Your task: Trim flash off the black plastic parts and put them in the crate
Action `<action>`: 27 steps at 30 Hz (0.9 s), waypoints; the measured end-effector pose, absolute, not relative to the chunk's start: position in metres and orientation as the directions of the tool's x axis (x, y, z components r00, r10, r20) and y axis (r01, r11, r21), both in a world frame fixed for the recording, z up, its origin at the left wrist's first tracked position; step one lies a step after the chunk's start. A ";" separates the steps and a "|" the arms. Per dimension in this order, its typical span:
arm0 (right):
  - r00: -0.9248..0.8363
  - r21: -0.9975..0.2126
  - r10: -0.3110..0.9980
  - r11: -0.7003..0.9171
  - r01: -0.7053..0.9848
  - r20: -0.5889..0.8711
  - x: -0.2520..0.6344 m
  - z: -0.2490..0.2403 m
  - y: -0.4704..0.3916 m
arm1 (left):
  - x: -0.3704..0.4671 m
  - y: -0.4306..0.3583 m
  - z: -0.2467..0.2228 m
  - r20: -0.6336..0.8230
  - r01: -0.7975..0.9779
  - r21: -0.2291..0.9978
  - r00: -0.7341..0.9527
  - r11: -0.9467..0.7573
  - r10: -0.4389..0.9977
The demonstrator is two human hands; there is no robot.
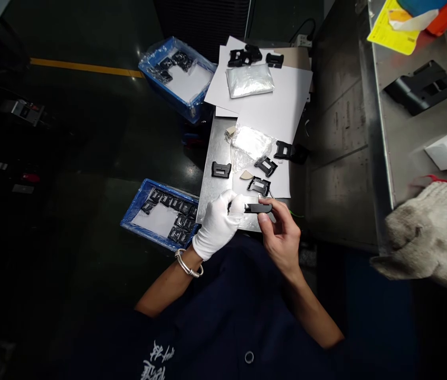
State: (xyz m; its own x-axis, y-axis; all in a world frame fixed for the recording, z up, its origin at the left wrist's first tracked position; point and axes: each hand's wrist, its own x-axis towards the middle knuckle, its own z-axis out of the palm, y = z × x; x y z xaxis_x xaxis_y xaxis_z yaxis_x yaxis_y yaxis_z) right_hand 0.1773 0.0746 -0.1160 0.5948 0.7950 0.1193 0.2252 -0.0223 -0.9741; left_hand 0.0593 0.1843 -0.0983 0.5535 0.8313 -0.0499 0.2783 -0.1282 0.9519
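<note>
Between my two hands is a black plastic part (258, 208), seen edge-on just above the near end of the bench. My left hand (220, 219), in a white glove, is closed round its left end. Bare fingers of my right hand (281, 229) pinch its right end, thumb below and fingers above. Just beyond lie similar black frame-shaped parts: one (259, 184) close to my fingers, another (266, 166) behind it, and one (221, 169) on bare metal at the left. A small beige piece (246, 175) lies among them.
Clear plastic bags (251, 141) and a bag stack (250, 81) lie on white sheets (274, 113). Blue bins (132, 224) with wrapped black parts stand left; another bin (155, 92) is farther back. At right, a metal machine ledge (383, 132) holds a black part (425, 87) and a worn glove (433, 232).
</note>
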 end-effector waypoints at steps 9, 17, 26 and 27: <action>0.586 -0.978 0.806 -0.039 0.205 0.091 0.178 -0.115 0.075 | 0.055 0.182 -0.102 -0.013 0.233 0.961 0.571 -0.147 0.821; 0.587 -0.954 0.799 -0.060 0.295 0.132 0.174 -0.116 0.074 | 0.064 0.178 -0.097 -0.042 0.175 0.982 0.567 -0.071 0.823; 0.586 -0.958 0.796 -0.030 0.285 0.149 0.171 -0.118 0.072 | 0.067 0.183 -0.094 0.012 0.116 0.989 0.538 -0.088 0.843; 0.587 -0.959 0.797 -0.038 0.281 0.140 0.171 -0.117 0.072 | 0.068 0.183 -0.094 0.017 0.107 0.990 0.540 -0.089 0.841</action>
